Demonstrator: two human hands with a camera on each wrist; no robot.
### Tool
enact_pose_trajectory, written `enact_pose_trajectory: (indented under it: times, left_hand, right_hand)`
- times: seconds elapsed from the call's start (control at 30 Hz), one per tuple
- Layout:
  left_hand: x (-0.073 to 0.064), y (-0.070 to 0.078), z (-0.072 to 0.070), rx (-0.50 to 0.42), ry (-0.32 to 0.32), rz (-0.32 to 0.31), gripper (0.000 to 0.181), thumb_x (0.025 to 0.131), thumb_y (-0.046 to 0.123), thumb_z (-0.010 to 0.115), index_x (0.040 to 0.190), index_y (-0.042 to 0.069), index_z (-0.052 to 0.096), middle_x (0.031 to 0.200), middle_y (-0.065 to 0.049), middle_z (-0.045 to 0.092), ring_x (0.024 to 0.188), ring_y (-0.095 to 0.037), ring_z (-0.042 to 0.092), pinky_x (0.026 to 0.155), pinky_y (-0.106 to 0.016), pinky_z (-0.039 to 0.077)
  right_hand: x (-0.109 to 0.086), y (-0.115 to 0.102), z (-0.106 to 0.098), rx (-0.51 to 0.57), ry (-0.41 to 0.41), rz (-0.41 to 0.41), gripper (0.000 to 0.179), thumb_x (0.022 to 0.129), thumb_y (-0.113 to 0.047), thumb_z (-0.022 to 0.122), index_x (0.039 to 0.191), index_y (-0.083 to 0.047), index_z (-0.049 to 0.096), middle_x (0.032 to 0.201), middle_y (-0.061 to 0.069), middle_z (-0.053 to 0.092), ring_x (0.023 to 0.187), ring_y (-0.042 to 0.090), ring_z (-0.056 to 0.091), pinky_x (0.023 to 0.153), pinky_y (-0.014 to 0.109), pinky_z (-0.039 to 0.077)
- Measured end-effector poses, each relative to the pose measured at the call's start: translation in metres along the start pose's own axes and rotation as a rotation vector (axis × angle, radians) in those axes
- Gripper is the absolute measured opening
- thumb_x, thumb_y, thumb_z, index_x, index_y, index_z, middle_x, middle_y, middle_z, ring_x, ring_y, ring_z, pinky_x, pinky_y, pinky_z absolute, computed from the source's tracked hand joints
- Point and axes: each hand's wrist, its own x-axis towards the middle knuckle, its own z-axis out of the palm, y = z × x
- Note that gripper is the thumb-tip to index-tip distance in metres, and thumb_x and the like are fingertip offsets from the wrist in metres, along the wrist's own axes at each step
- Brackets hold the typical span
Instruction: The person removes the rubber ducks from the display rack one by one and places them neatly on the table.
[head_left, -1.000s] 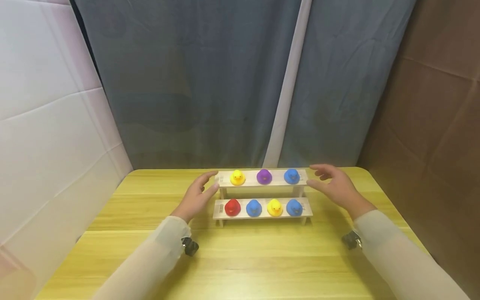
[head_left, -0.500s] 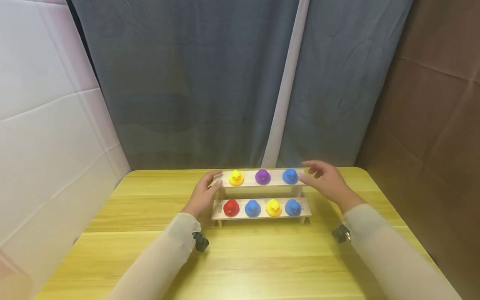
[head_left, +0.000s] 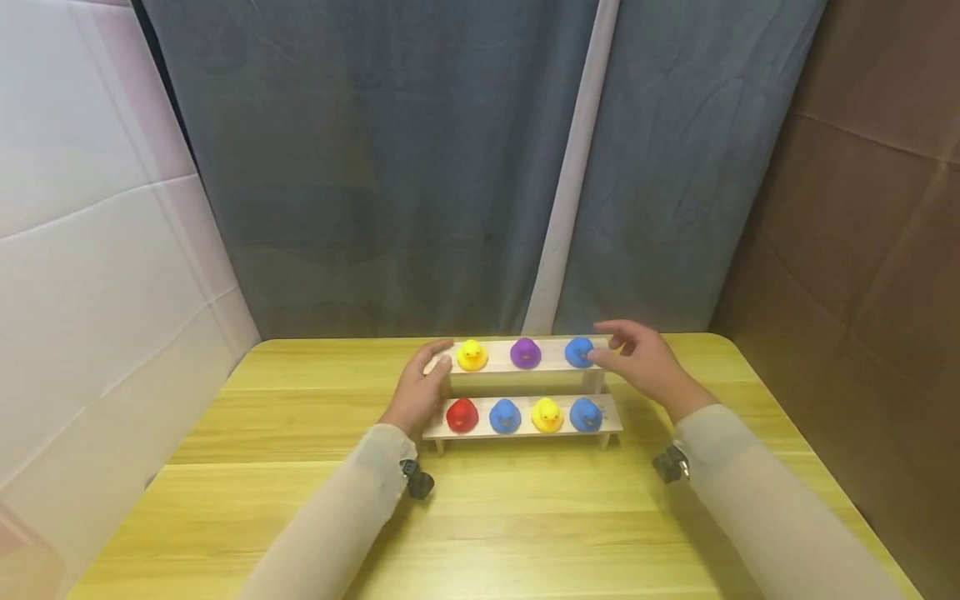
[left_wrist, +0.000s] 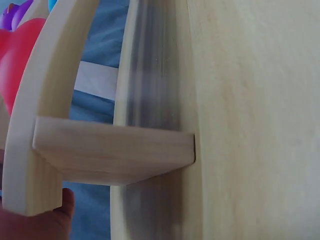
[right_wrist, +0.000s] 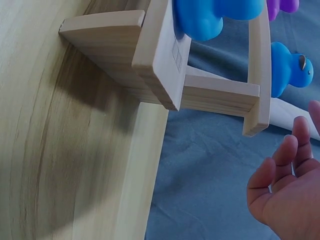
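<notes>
Where the table (head_left: 525,517) stretches out before the wooden stand (head_left: 498,357), the stand's lower step carries, left to right, a red duck (head_left: 462,415), a blue duck, a yellow duck and another blue duck. At the stand's left end, the left hand (head_left: 417,392) has thumb and fingers parted just beside the upper yellow duck (head_left: 472,356); whether they touch the wood cannot be told. At its right end, the right hand (head_left: 648,362) is loosely spread, gripping nothing, its thumb overlapping the upper blue duck (head_left: 577,352) from above, though the wrist camera shows the other fingers apart from it. A purple duck (head_left: 526,353) sits mid-stand between those two. The left wrist view cuts off most of its hand. Behind the stand hangs a blue-grey curtain (head_left: 375,208).
</notes>
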Motion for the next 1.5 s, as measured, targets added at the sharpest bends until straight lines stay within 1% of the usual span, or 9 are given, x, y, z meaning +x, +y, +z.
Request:
enact_pose_trajectory:
  times: [0.27,0.33,0.4,0.5,0.57,0.67,0.77,1.27,1.5]
  left_hand:
    - [0.000,-0.004,0.001,0.032,0.047,0.048,0.035,0.099,0.039,0.053,0.132,0.029,0.055,0.139,0.007,0.047,0.132,-0.017,0.038,0.113,-0.045,0.022]
    - [0.000,-0.004,0.001,0.015,0.053,0.045,0.033,0.099,0.038,0.053,0.131,0.029,0.055,0.131,0.007,0.050,0.123,-0.017,0.044,0.109,-0.041,0.028]
    - [0.000,-0.004,0.003,-0.006,0.059,0.040,0.031,0.099,0.037,0.053,0.129,0.030,0.056,0.111,0.001,0.055,0.101,-0.020,0.052,0.095,-0.037,0.039]
    - [0.000,-0.005,0.005,-0.030,0.059,0.047,0.029,0.099,0.036,0.054,0.127,0.030,0.057,0.098,-0.002,0.052,0.085,-0.020,0.050,0.083,-0.034,0.040]
    - [0.001,-0.006,0.006,-0.029,0.058,0.055,0.029,0.099,0.036,0.053,0.127,0.029,0.057,0.103,-0.004,0.054,0.090,-0.020,0.051,0.088,-0.036,0.040]
    - [0.003,-0.007,0.006,-0.016,0.060,0.068,0.029,0.100,0.035,0.053,0.127,0.028,0.057,0.130,0.001,0.051,0.118,-0.018,0.045,0.108,-0.042,0.027]
    - [0.002,-0.009,0.006,-0.006,0.066,0.063,0.028,0.099,0.035,0.052,0.127,0.029,0.057,0.138,0.001,0.048,0.129,-0.021,0.040,0.113,-0.048,0.021]
    - [0.004,-0.008,0.012,-0.042,0.066,0.064,0.026,0.100,0.033,0.051,0.125,0.030,0.057,0.135,0.002,0.051,0.126,-0.021,0.045,0.112,-0.048,0.022]
    - [-0.007,0.014,0.014,-0.054,0.030,0.048,0.031,0.102,0.024,0.049,0.131,0.018,0.055,0.137,-0.006,0.050,0.124,-0.024,0.046,0.112,-0.047,0.024]
  right_hand:
    - [0.002,-0.002,0.001,0.024,-0.009,-0.033,0.059,0.081,-0.052,0.074,0.132,-0.025,0.058,0.110,0.008,0.054,0.097,0.027,0.049,0.074,0.037,0.046]
    - [0.002,-0.002,0.002,0.028,-0.009,-0.035,0.059,0.081,-0.051,0.074,0.131,-0.025,0.058,0.109,0.008,0.054,0.095,0.027,0.049,0.074,0.038,0.047]
    - [0.002,-0.002,0.002,0.026,-0.012,-0.034,0.059,0.081,-0.052,0.074,0.131,-0.025,0.058,0.108,0.008,0.053,0.095,0.027,0.049,0.073,0.037,0.047]
    - [0.002,-0.001,0.001,0.024,-0.008,-0.033,0.060,0.080,-0.053,0.074,0.131,-0.026,0.058,0.107,0.008,0.053,0.094,0.027,0.049,0.071,0.037,0.047]
    - [0.003,-0.001,0.001,0.023,-0.006,-0.035,0.060,0.080,-0.053,0.074,0.131,-0.025,0.058,0.106,0.009,0.053,0.093,0.027,0.049,0.070,0.037,0.047]
    - [0.003,-0.001,0.002,0.029,-0.008,-0.026,0.058,0.080,-0.052,0.075,0.129,-0.026,0.059,0.103,0.009,0.053,0.091,0.027,0.049,0.068,0.038,0.046]
    - [0.004,-0.001,0.005,0.032,-0.029,-0.014,0.057,0.080,-0.051,0.075,0.129,-0.025,0.060,0.100,0.009,0.055,0.089,0.028,0.050,0.068,0.038,0.047]
    - [0.006,-0.002,0.004,-0.007,-0.074,-0.005,0.050,0.083,-0.042,0.076,0.127,-0.025,0.060,0.099,0.009,0.055,0.091,0.027,0.051,0.072,0.037,0.048]
    - [0.005,-0.003,0.004,-0.015,-0.071,-0.006,0.047,0.085,-0.036,0.075,0.127,-0.022,0.060,0.098,0.010,0.055,0.090,0.026,0.052,0.073,0.036,0.047]
